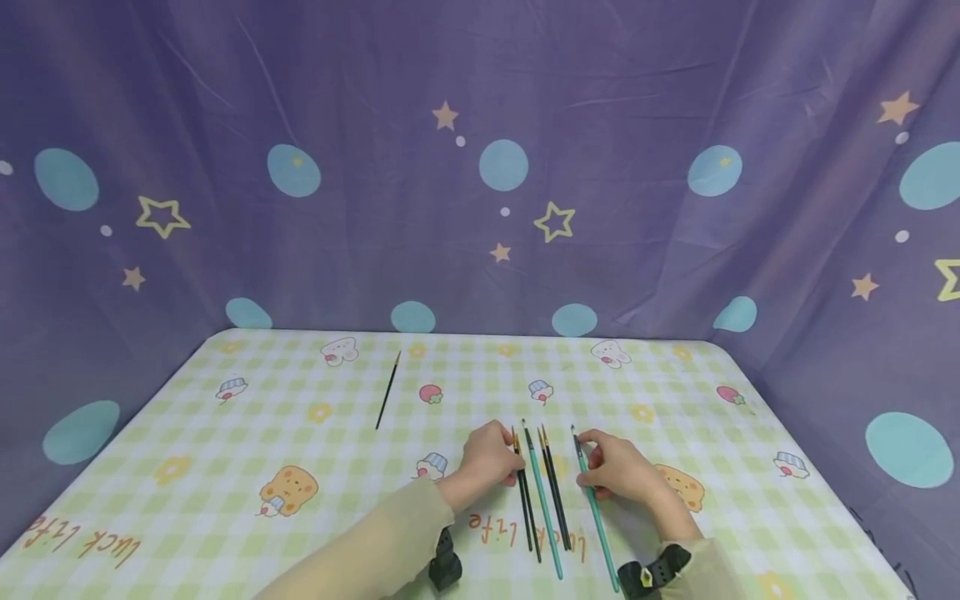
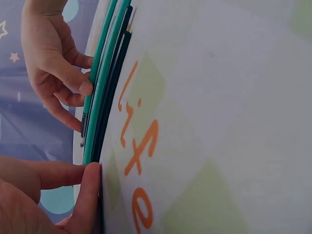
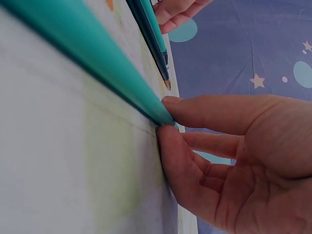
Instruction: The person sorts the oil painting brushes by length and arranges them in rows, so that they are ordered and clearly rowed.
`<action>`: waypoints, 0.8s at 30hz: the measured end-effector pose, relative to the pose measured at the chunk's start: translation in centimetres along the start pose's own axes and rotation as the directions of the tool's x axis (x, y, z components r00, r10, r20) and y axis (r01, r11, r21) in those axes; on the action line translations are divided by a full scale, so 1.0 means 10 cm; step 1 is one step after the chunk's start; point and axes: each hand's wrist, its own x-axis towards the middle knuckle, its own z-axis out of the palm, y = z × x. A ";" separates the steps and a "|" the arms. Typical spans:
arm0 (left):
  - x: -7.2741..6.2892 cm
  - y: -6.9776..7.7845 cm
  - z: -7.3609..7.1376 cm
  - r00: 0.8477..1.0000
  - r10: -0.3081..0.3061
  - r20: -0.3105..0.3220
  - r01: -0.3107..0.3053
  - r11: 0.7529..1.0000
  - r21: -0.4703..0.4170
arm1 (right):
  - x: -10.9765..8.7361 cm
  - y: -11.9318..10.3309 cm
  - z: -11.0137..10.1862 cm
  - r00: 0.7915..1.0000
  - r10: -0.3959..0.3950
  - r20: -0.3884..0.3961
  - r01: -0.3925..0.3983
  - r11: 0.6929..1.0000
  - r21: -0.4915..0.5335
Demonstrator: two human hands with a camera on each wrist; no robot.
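Left hand (image 1: pixel 487 457) pinching black brushes (image 1: pixel 526 510) at its fingertips, right hand (image 1: pixel 621 472) pinching a teal brush (image 1: pixel 599 522) left of its palm, near the bristle end, other brushes (image 1: pixel 544 510) between.

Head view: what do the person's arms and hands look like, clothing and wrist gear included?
The left sleeve and right sleeve are plain pale beige. A black strapped unit sits at each wrist, left and right. Both hands, left and right, are bare; no gloves show.
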 end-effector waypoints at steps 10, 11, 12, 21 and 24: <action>0.04 -0.02 0.02 0.999 -0.032 0.003 0.032 0.999 -0.020 | 0.01 0.01 0.00 1.000 -0.005 0.001 0.005 1.000 0.006; 0.05 -0.02 0.02 0.999 -0.038 0.006 0.039 0.999 -0.028 | 0.01 0.01 0.00 1.000 -0.004 0.001 0.004 1.000 0.006; 0.05 -0.02 0.02 0.999 -0.046 0.010 0.046 0.998 -0.037 | 0.01 0.02 0.00 1.000 -0.003 0.002 0.003 1.000 0.004; 0.05 0.00 0.01 0.997 -0.071 0.017 0.072 0.995 -0.068 | 0.01 0.01 0.00 1.000 0.001 0.002 -0.001 1.000 0.008; 0.04 0.00 0.00 0.997 -0.079 0.018 0.080 0.993 -0.090 | 0.01 0.01 0.00 1.000 -0.002 0.001 0.002 1.000 0.009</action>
